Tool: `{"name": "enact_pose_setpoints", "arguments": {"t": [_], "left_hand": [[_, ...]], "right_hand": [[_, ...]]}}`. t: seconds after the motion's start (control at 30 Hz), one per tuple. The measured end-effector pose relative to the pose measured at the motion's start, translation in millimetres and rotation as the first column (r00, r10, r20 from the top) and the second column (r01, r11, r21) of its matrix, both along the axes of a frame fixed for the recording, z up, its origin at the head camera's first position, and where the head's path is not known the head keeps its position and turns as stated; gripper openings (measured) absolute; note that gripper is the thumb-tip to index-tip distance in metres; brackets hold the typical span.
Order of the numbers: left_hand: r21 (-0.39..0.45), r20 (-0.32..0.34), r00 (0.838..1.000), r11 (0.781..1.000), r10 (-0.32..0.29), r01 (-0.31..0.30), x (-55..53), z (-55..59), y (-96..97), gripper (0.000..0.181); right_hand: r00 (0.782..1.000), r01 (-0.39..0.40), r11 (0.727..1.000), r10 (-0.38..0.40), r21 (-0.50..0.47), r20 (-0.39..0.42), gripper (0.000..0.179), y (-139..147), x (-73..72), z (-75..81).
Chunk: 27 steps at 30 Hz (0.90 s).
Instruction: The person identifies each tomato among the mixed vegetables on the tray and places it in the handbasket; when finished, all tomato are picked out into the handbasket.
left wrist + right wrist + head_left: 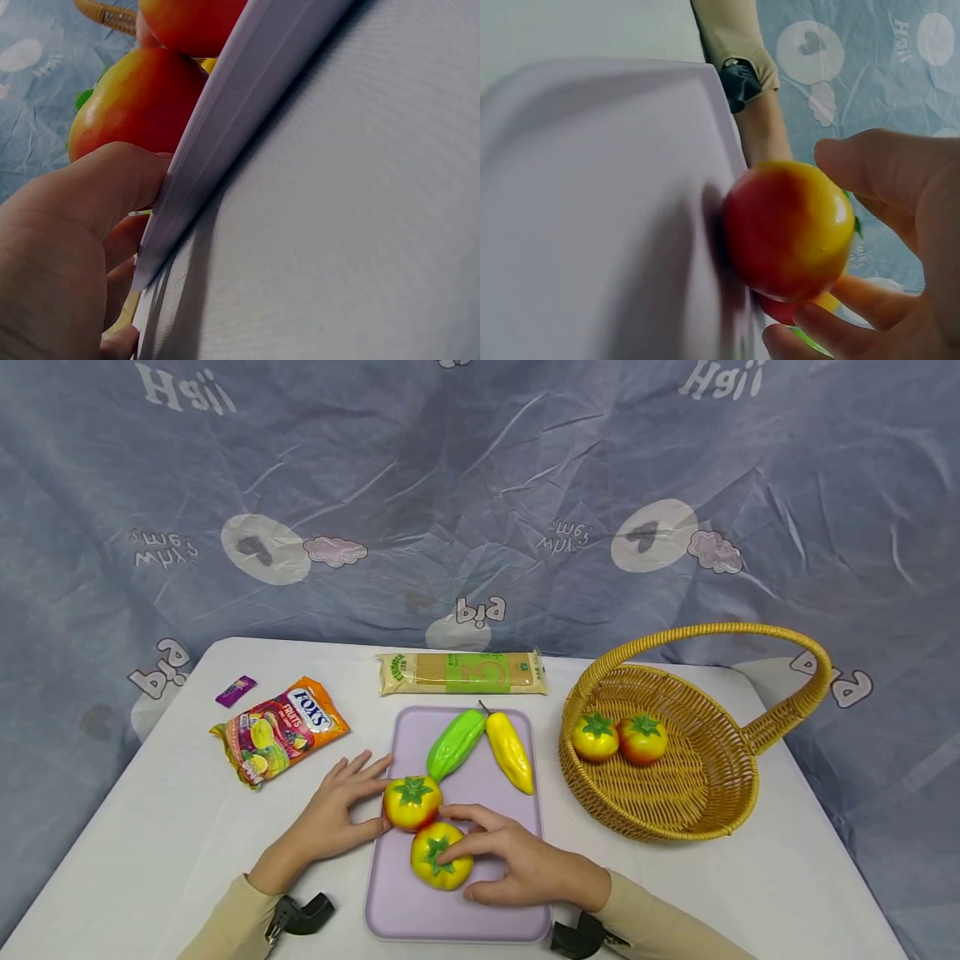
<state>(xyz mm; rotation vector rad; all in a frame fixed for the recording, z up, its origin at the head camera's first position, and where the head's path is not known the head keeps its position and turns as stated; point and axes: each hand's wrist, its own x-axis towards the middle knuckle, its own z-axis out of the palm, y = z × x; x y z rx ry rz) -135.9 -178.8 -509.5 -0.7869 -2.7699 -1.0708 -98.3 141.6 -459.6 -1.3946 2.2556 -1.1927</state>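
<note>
On the lilac tray (480, 918) two yellow-red toy tomatoes with green leafy tops sit against each other. My right hand (517, 864) holds the nearer tomato (433, 870) loosely, with bent fingers over its top and far side and the thumb by its near right edge; in the right wrist view that tomato (787, 229) lies between thumb and fingers. At the tray's left rim, my left hand (337, 810) has its thumb and forefinger beside the farther tomato (408, 810), the other fingers spread. A ridged green toy vegetable (456, 743) and a yellow toy pepper (510, 752) lie behind.
To the right stands a wicker basket (731, 777) with a tall handle and two more toy tomatoes (642, 739) inside. A noodle packet (465, 673) lies behind the tray. On the left are a Fox's candy bag (281, 731) and a small purple packet (236, 691).
</note>
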Motion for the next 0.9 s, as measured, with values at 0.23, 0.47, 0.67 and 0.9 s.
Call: {"name": "enact_pose_setpoints", "arguments": {"t": [0.23, 0.47, 0.67, 0.9], "left_hand": [[0.0, -0.003, 1.0, 1.0, 0.003, -0.003, 0.1, -0.8, 0.0, 0.047], [-0.002, -0.016, 1.0, 1.0, -0.002, 0.002, -0.7, -2.4, -0.1, 0.045], [0.001, -0.022, 1.0, 1.0, -0.005, 0.005, -0.6, -2.7, -0.6, 0.047], [-0.006, -0.02, 1.0, 1.0, -0.005, 0.005, -1.3, -1.5, -0.7, 0.047]], "right_hand": [[1.0, 0.003, 1.0, -0.003, 0.006, -0.005, 0.046, -3.4, 0.8, -7.2], [0.998, 0.052, 0.998, -0.053, -0.024, -0.041, 0.044, -5.6, 1.5, -12.6], [0.993, 0.112, 0.991, -0.113, -0.068, -0.014, 0.036, -7.7, 3.5, -16.0], [0.993, 0.115, 0.991, -0.116, -0.064, -0.013, 0.032, -7.4, 2.3, -15.5]]}}
